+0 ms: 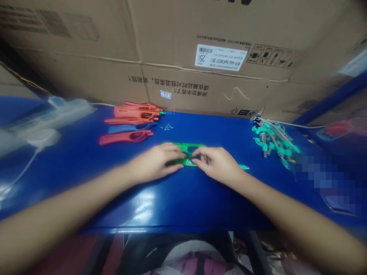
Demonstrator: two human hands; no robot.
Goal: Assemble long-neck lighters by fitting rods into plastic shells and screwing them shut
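Note:
Two green plastic casing halves [190, 162], shaped like those of a long stick lighter, lie on the blue table in front of me. My left hand [162, 160] is closed on their left part, thumb on the near side and fingers on the far side. Over the middle, my right hand [219, 162] pinches with thumb and fingertips; a small dark bit shows there, too blurred to name. A teal piece with a metal tip [244, 167] sticks out beyond my right hand. Past the fingers, the far green edge [197, 145] has an oval opening.
Several orange and red stick-lighter bodies [134, 112] and a blue one [129, 128] lie at the back left, beside tiny pale pins [167, 127]. Teal parts with metal tubes [275, 141] are heaped at right. A power strip [65, 114] is at left; a large carton [172, 53] stands behind.

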